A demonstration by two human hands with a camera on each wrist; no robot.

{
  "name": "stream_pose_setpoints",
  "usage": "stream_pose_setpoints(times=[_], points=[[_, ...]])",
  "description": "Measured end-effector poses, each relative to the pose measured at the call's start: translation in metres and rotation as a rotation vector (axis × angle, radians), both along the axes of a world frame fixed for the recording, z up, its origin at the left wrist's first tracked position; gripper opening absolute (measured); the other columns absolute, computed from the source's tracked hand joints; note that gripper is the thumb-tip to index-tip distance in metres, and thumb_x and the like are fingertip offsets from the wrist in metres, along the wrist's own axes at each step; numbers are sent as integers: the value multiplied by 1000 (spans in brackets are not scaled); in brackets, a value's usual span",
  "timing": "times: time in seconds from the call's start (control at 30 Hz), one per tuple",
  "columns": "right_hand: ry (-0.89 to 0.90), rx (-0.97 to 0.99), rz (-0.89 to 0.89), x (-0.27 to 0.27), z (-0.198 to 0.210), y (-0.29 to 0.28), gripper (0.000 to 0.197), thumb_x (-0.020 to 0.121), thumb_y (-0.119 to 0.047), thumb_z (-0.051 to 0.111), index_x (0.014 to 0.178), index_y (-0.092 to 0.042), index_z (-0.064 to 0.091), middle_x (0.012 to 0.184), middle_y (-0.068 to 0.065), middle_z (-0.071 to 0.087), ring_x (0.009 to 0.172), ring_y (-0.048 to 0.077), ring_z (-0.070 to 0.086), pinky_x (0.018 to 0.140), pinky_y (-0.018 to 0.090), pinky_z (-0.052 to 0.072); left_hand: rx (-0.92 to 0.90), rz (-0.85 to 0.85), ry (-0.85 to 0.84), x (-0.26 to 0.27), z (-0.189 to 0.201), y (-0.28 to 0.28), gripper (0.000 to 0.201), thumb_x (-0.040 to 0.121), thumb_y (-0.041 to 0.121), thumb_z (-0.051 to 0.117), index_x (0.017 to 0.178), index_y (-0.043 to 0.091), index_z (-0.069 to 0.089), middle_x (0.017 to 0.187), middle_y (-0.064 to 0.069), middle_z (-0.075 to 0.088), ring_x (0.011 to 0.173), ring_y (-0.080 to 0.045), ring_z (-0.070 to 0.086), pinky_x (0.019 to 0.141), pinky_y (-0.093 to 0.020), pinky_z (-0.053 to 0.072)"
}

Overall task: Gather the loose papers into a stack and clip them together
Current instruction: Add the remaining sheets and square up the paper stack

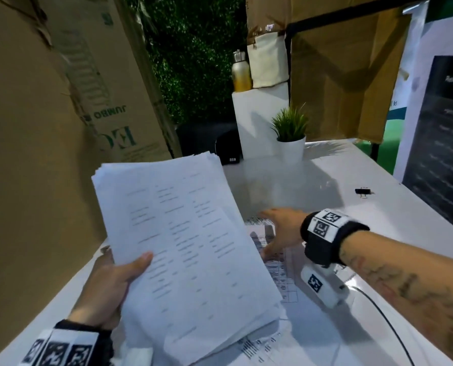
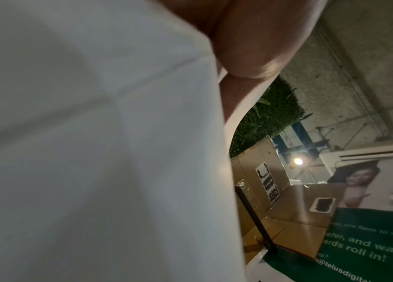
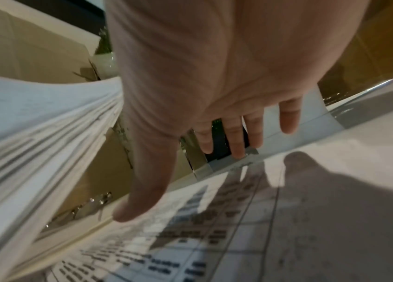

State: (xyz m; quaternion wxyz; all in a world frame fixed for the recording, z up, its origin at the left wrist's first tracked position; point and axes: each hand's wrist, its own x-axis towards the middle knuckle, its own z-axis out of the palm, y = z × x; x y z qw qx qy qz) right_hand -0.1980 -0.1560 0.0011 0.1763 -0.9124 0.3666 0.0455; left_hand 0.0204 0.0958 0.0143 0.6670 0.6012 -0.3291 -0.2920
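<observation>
My left hand (image 1: 114, 281) grips a thick stack of white printed papers (image 1: 188, 247) by its lower left edge, thumb on top, lifted and tilted above the white table (image 1: 325, 326). In the left wrist view the stack (image 2: 94, 152) fills most of the frame, with a thumb (image 2: 251, 47) on it. My right hand (image 1: 278, 233) reaches flat, fingers spread, over loose printed sheets (image 1: 281, 273) lying on the table beside the stack. The right wrist view shows the spread fingers (image 3: 236, 137) just above a printed sheet (image 3: 214, 238), the stack's fanned edges (image 3: 33, 143) at left. A black binder clip (image 1: 364, 192) lies far right on the table.
A potted plant in a white pot (image 1: 291, 143) and a small black device (image 1: 228, 149) stand at the table's back. Cardboard boxes (image 1: 48, 128) wall the left side. A dark poster board (image 1: 442, 154) stands at right. A cable (image 1: 384, 313) runs along the table under my right forearm.
</observation>
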Motion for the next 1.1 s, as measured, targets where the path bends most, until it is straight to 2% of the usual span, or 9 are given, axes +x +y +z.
stream_pose_setpoints(times=[0.17, 0.27, 0.37, 0.47, 0.6, 0.7, 0.8, 0.93, 1.1], points=[[74, -65, -50, 15, -14, -4, 76, 60, -57, 76, 127, -29, 51, 122, 0, 66, 110, 26, 63, 98, 38, 50, -23, 61, 122, -7, -2, -5, 38, 80, 2, 64, 118, 4, 65, 113, -16, 73, 99, -39, 70, 82, -47, 57], [88, 12, -31, 15, -13, -11, 38, 66, -42, 80, 92, -19, 65, 85, -2, 67, 80, 24, 62, 78, 33, 53, -31, 73, 165, -7, -4, -5, 37, 83, -2, 60, 118, 7, 65, 114, -14, 73, 102, -38, 69, 88, -50, 54], [35, 12, 12, 8, -8, -13, 29, 75, -33, 77, 65, -20, 53, 65, -5, 54, 71, 22, 52, 59, 29, 42, -70, 68, 210, -5, -4, -4, 45, 77, 4, 65, 121, 10, 63, 119, -13, 72, 108, -39, 66, 98, -55, 46], [-187, 12, -35, -14, 5, -23, 24, 84, -23, 72, 66, -18, 57, 65, -4, 52, 71, 19, 49, 56, 27, 36, -112, 48, 275, -3, -5, -3, 47, 75, 9, 66, 122, 11, 64, 121, -12, 71, 109, -38, 66, 98, -55, 46], [-827, 265, -255, -49, 17, -21, 32, 92, -19, 67, 68, -1, 55, 60, 1, 48, 56, 15, 43, 49, 22, 36, -161, -4, 371, -1, -7, -9, 29, 93, 7, 51, 107, 13, 75, 118, -11, 73, 104, -36, 70, 86, -51, 56], [-1127, 409, -314, -66, 17, -6, 18, 93, -20, 62, 80, -8, 69, 72, -1, 73, 67, 14, 64, 63, 22, 50, -196, -87, 464, -14, -3, -20, 33, 92, 13, 50, 89, 19, 82, 106, -8, 77, 91, -29, 74, 77, -45, 59], [-1227, 461, -313, -72, 11, 4, 32, 86, -36, 66, 99, -8, 73, 102, 10, 78, 92, 21, 72, 90, 39, 53, -169, -204, 555, -29, 4, -32, 26, 77, 24, 61, 80, 10, 82, 96, -14, 78, 78, -30, 76, 62, -44, 62], [-1201, 503, -253, -71, 3, 22, 72, 79, -59, 70, 102, 8, 62, 103, 30, 70, 83, 37, 66, 93, 58, 52, -169, -308, 611, -41, 9, -42, 28, 63, 26, 75, 83, 7, 81, 96, -18, 77, 78, -34, 75, 61, -47, 61], [-1207, 696, -146, -68, 11, 38, 31, 95, -24, 57, 102, 2, 71, 88, 13, 77, 70, 14, 71, 64, 26, 59, -198, -310, 649, -43, 6, -44, 78, 37, 25, 94, 110, 8, 75, 110, -18, 74, 91, -38, 73, 66, -48, 60]])
